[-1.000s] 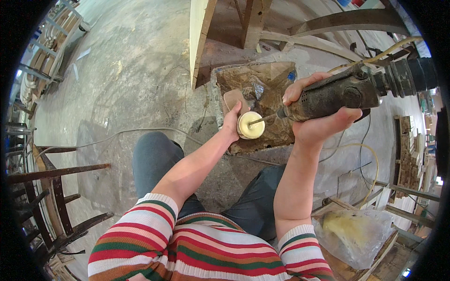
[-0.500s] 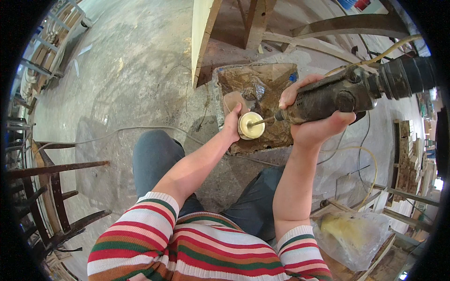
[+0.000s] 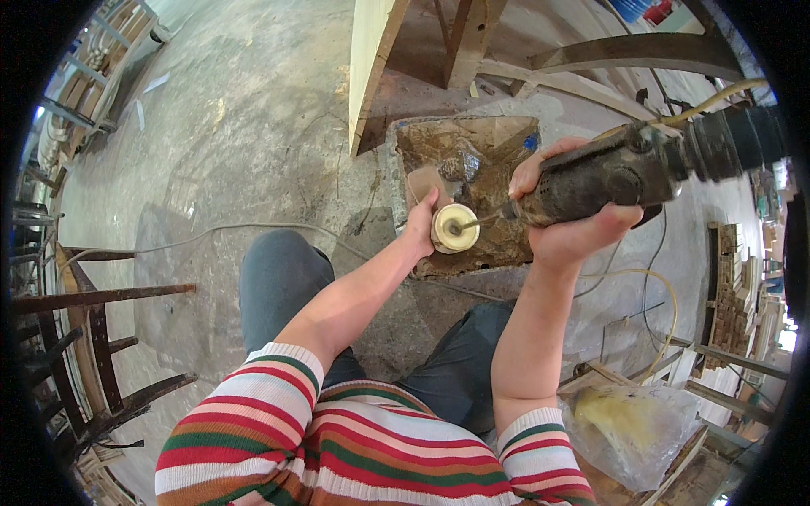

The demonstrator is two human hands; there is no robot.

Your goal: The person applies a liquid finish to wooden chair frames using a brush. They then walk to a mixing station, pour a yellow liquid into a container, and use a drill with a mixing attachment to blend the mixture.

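Note:
My left hand (image 3: pixel 421 221) is closed round a small round tub (image 3: pixel 456 243) of cream-coloured liquid, its open top facing up. A tan flat piece (image 3: pixel 425 180) lies just beyond those fingers; whether it belongs to the tub I cannot tell. With my right hand (image 3: pixel 567 236) I grip a dark, worn power drill (image 3: pixel 582 187) from below, fingers showing on its far side. From its chuck a thin rod (image 3: pixel 483 219) runs left into the liquid, hiding its tip. The tub is over a shallow, brown-stained cardboard tray (image 3: pixel 506 255) on the floor.
Wooden chair frames (image 3: pixel 114 297) stand at the left. A pale board (image 3: pixel 369 72) and wooden legs (image 3: pixel 475 42) rise beyond the tray. A clear plastic bag (image 3: pixel 633 434) holding something yellowish lies at lower right. A cable (image 3: pixel 245 226) crosses the concrete floor; wood stacks (image 3: pixel 736 287) line the right.
The view has shifted slightly. Both hands keep their grip on the tub and the drill, and the rod stays in the liquid, whose surface looks a little different round it.

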